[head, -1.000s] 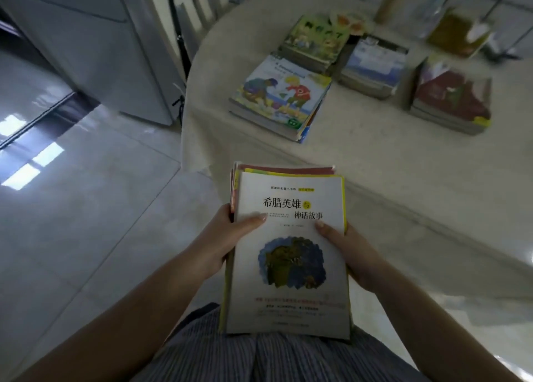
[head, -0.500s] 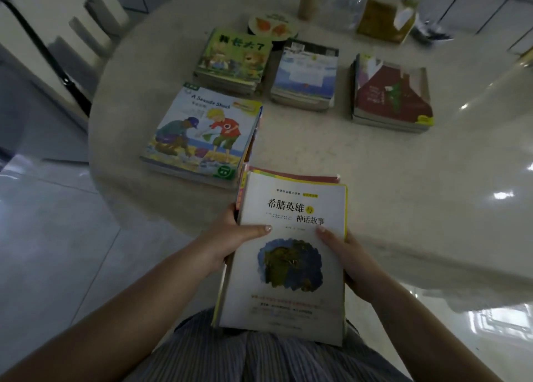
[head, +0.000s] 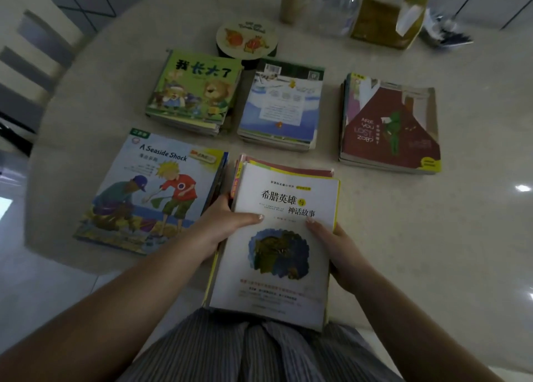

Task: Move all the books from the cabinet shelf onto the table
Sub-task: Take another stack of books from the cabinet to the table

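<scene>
I hold a stack of books (head: 277, 269) with a white cover on top, over the near edge of the round table (head: 432, 237). My left hand (head: 222, 223) grips its left side, thumb lying across the cover. My right hand (head: 337, 251) grips its right side, thumb on the cover too. On the table lie several other stacks: the "A Seaside Shock" stack (head: 150, 191) just left of mine, a green-covered stack (head: 193, 93), a blue-and-white stack (head: 282, 107) and a dark red stack (head: 389, 127). The cabinet shelf is out of view.
At the table's far side stand a round tin (head: 245, 39), a tan cylinder (head: 291, 0), a clear bottle (head: 340, 6), a yellow tissue box (head: 386, 15) and a dish (head: 447, 32). A chair (head: 26, 58) stands at the left. Glossy floor tiles surround the table.
I have come closer to the table. The stack in my hands has moved forward, from over the floor to over the table's near edge, beside the "A Seaside Shock" stack.
</scene>
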### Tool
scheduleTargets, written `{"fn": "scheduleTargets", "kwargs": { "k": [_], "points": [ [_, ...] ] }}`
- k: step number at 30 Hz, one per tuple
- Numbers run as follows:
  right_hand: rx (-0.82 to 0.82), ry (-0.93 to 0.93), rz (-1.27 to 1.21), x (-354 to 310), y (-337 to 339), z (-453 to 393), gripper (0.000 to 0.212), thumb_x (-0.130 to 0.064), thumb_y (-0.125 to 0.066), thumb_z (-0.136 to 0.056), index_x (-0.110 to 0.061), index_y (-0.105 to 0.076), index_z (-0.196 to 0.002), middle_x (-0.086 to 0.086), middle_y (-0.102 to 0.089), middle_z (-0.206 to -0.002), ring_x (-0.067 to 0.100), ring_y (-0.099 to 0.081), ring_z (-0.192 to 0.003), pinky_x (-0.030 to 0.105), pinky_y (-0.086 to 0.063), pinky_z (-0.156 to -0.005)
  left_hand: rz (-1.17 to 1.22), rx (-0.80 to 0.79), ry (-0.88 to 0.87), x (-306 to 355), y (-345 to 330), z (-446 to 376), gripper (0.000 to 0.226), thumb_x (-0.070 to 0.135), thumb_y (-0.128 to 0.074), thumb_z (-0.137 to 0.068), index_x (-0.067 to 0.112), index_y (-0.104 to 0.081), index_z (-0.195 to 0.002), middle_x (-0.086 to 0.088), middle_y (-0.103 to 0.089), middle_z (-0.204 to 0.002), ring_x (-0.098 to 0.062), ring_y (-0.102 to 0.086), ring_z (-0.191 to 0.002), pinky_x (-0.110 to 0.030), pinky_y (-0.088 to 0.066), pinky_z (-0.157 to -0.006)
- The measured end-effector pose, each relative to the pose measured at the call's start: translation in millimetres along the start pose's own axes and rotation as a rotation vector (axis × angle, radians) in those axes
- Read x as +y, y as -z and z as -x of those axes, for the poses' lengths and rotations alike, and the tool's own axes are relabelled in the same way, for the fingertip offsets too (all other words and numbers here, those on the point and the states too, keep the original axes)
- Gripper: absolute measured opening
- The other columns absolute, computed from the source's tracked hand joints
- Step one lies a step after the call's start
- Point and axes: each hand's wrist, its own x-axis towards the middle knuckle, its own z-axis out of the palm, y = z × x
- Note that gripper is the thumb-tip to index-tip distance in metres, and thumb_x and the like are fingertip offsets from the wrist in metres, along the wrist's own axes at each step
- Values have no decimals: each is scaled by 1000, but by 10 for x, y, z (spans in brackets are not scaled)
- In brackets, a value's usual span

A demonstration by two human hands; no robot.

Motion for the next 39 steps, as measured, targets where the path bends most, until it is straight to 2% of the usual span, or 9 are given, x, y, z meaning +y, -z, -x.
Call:
{"fn": "scheduleTargets", "kwargs": {
  "k": [4, 7, 12, 15, 21, 27, 31, 36, 39],
  "points": [
    [17, -68, 39, -118, 41, -187, 47, -39, -62, -86, -20, -49, -126, 7, -68, -112, 26, -69, -96, 45, -59, -79, -8, -11, 23, 167, -14, -164, 95, 34, -86, -61, 17, -37, -141, -7, -59, -129, -24, -61, -108, -44, -50, -95],
    [-2, -110, 77, -180, 65, -231, 42, -41, -60, -87, -23, -50, -123, 5, -69, -110, 24, -69, -94, 44, -59, -77, -19, -13, 53, 179, -22, -224, 87, 28, -83, -68, 17, -36, -141, -8, -59, -129, -25, -60, -108, -43, -50, -94],
    [-34, -74, 282, -238, 115, -286, 34, -47, -58, -87, -30, -55, -115, 1, -70, -108, 22, -68, -95, 51, -56, -83, -51, 2, 35, 195, -11, -203, 112, 48, -84, -40, 21, -40, -139, -3, -61, -128, -21, -61, -110, -47, -47, -100],
    [-42, -34, 464, -315, 148, -324, 28, -52, -57, -85, -35, -58, -107, 0, -69, -109, 23, -67, -96, 50, -57, -82, -85, 19, 34, 216, 9, -256, 113, 51, -82, -38, 22, -40, -139, -1, -61, -127, -21, -61, -110, -47, -48, -99],
    [-46, 11, 921, -432, 211, -353, 60, -69, -48, -79, -26, -53, -119, 0, -67, -108, 22, -67, -88, 41, -60, -71, -167, 71, 65, 232, -20, -268, 97, 43, -83, -58, 17, -38, -140, -4, -57, -130, -25, -58, -113, -48, -47, -99],
    [50, 45, 1235, -430, 231, -371, 82, -84, -31, -72, -20, -50, -118, 6, -67, -107, 29, -64, -94, 39, -53, -77, -299, 139, -46, 124, -84, -239, 98, 64, -65, -52, 26, -39, -139, -4, -44, -141, -24, -48, -122, -49, -41, -104],
    [72, 25, 1346, -469, 222, -363, 83, -84, -28, -73, -18, -49, -117, 7, -66, -103, 29, -64, -93, 36, -50, -72, -323, 173, -86, 141, -152, -95, 74, 52, -63, -72, 24, -39, -136, -2, -51, -133, -25, -47, -123, -51, -40, -103],
    [55, 39, 1369, -486, 256, -323, 75, -79, -23, -79, -17, -51, -109, 8, -65, -97, 31, -62, -92, 37, -48, -73, -258, 184, -159, 114, -181, -3, 60, 24, -63, -88, 22, -34, -141, 5, -51, -127, -12, -50, -108, -30, -40, -87],
    [74, 59, 1458, -509, 265, -266, 68, -79, -22, -80, -18, -47, -99, 0, -54, -77, 26, -56, -77, 34, -44, -65, -226, 209, -154, 61, -157, 106, 72, 28, -60, -90, 24, -19, -149, 5, -36, -144, -17, -40, -127, -34, -37, -101]
  ]
}}
